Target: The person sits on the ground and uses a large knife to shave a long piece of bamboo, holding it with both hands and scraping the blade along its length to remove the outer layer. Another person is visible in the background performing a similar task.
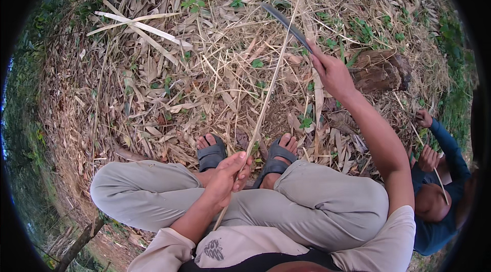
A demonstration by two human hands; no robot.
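My left hand (230, 176) is closed round a long, thin bamboo strip (267, 99), near its lower end, just above my lap. From there the strip slants up and away to the right. Out ahead, my right hand (331, 71) grips a knife whose handle is hidden in the fingers. The dark, slightly curved knife blade (284, 22) points up and to the left. It meets or crosses the strip near its far end; I cannot tell whether they touch.
Several split bamboo strips (146, 31) lie crossed at the far left. A broken log (382, 71) rests beyond my right forearm. At the right edge a person in a blue top (434, 180) holds another thin strip. My sandalled feet (210, 153) stand on dry leaves.
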